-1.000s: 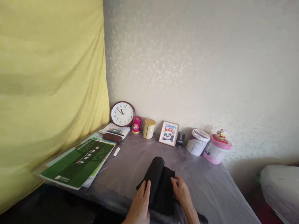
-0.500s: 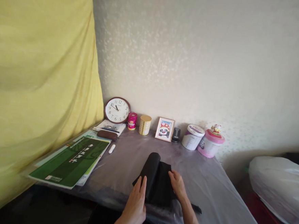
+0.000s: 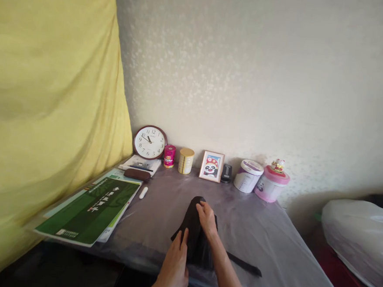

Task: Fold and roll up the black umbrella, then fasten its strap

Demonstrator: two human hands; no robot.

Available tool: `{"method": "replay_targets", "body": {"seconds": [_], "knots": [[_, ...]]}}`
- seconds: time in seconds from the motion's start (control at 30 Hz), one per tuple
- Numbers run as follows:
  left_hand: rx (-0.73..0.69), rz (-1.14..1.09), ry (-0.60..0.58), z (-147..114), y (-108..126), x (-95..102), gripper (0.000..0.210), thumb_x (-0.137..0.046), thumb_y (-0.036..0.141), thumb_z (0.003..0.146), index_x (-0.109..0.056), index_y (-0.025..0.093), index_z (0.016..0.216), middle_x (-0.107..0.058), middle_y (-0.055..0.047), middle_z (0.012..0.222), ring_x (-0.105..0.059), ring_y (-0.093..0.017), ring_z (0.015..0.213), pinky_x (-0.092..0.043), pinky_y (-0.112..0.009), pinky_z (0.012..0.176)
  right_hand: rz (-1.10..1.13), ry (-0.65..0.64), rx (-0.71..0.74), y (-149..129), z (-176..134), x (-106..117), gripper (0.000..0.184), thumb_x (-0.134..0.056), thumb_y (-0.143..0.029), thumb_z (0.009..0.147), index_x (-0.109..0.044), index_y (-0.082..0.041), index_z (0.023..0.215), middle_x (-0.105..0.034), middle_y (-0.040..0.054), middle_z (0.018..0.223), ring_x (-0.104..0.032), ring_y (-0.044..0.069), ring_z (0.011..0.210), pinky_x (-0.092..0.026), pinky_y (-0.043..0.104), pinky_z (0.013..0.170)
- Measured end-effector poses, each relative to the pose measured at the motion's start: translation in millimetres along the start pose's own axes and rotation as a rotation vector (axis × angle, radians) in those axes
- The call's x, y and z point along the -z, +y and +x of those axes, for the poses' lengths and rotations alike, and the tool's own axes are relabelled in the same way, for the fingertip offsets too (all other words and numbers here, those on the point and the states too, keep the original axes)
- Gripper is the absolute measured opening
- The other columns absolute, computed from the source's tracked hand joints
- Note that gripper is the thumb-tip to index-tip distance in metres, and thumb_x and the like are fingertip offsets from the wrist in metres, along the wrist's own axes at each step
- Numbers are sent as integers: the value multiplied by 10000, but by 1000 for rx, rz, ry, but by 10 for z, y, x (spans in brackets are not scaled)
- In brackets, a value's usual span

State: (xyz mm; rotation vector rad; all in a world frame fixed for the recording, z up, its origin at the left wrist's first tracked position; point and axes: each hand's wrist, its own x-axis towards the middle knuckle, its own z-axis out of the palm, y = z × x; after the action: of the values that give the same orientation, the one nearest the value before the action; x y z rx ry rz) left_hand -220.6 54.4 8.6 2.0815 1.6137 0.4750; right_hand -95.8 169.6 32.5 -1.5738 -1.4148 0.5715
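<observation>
Black cloth lies before me on the near part of the table, a strap trailing right. My left hand rests straight-fingered along its near side, probably steadying it; my right hand curls over its far end (whether either truly grips, I cannot tell).
</observation>
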Motion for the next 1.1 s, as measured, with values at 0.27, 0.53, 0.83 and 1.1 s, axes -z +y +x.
{"method": "replay_targets", "body": {"seconds": [0.27, 0.53, 0.83, 1.1], "knots": [[10, 19, -19, 25, -42, -23, 754, -452, 20, 575, -324, 26, 1319, -236, -181, 1459, -230, -245, 1350, -214, -335, 1111, -216, -127, 1, -65, -32, -137, 267, -444, -262, 845, -560, -131, 1048, -702, 65, 781, -661, 171, 705, -444, 232, 619], [-63, -100, 90, -79, -122, 31, 894, -406, 97, 669, 108, 126, 1400, -188, -105, 1490, -234, -182, 1350, -271, -340, 1081, -184, -290, -2, -193, -103, -118, 232, -387, -257, 879, -532, -165, 1035, -681, -28, 627, -569, 82, 433, -410, 178, 549], [-1, 132, -2, -164, -118, 198, 597, -403, 250, 773, -314, 123, 1350, -439, -155, 1328, -449, -260, 1202, -357, -383, 1004, -243, -333, 129, -261, -188, -66, 203, -386, -238, 879, -583, -207, 838, -709, -25, 694, -593, 90, 489, -404, 187, 566], [-92, 149, 146, -17, -43, -5, 751, -474, 215, 691, -202, 154, 1388, -195, -121, 1480, -220, -292, 1346, -261, -459, 1074, -338, -354, 187, -312, -215, -48, 226, -404, -212, 874, -628, -223, 852, -714, -10, 718, -665, 139, 748, -417, 204, 647]]}}
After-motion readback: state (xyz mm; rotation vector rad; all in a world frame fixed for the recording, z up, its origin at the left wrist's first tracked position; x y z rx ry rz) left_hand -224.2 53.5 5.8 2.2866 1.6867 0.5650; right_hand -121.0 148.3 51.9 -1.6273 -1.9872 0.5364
